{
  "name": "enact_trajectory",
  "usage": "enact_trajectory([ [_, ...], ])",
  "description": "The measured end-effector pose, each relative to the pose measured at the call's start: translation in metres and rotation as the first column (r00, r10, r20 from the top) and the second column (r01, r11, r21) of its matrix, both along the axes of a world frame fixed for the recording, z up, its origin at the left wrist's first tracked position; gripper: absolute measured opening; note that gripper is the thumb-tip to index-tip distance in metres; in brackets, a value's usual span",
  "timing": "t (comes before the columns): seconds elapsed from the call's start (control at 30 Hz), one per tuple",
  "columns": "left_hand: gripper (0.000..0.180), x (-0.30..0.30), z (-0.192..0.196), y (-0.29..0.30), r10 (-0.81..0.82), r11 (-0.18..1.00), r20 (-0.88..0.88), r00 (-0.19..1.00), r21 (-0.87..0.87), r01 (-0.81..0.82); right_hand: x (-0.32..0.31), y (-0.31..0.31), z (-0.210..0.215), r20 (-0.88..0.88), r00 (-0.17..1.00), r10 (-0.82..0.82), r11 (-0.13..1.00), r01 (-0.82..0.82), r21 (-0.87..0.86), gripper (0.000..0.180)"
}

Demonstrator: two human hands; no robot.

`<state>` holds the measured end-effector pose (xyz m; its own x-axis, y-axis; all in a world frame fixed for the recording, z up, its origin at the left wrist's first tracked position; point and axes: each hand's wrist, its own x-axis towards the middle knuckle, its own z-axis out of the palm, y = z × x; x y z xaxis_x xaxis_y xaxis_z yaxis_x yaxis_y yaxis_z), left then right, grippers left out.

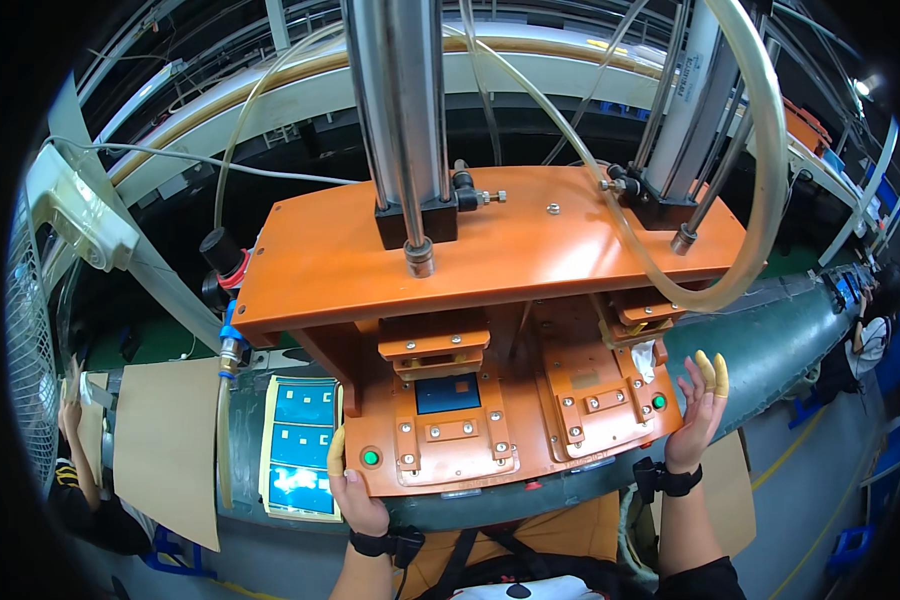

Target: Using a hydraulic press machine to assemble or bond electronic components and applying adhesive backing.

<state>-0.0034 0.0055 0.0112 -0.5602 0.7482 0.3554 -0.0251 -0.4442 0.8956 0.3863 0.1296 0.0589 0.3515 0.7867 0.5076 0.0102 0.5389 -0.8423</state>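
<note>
An orange two-station pneumatic press (pixel 490 240) stands on the bench in front of me. My left hand (pixel 360 503) is at the left edge of its base, close to a green button (pixel 371 458); a stretched finger wears a yellow cot, and other fingers are partly hidden. Beside the right edge, my right hand (pixel 703 408) is open, fingers raised and spread, two in yellow cots. A second green button (pixel 659 402) is near it. Under the raised left press head (pixel 434 345), a dark blue rectangular panel (pixel 448 394) lies in the fixture. The right fixture (pixel 610 405) shows no panel.
Blue panels (pixel 303 440) lie on a pale yellow backing left of the press, with brown cardboard (pixel 167 445) beyond. A clear hose (pixel 770 170) loops over the right side. A mesh fan guard (pixel 28 330) stands far left. Other people's arms show at both sides.
</note>
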Motion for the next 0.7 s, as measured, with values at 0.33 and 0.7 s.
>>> enact_trajectory([
  [0.33, 0.052, 0.001, 0.0, 0.002, -0.001, 1.0, 0.02, 1.0, 0.0, 0.001, -0.005, 0.002, -0.025, -0.1, 0.994, -0.053, 0.999, 0.053, -0.009, 0.058],
  [0.7, 0.052, 0.003, 0.003, 0.002, -0.01, 1.0, 0.021, 1.0, 0.012, 0.009, -0.001, -0.003, -0.035, -0.073, 0.997, -0.015, 0.995, 0.008, -0.095, 0.055],
])
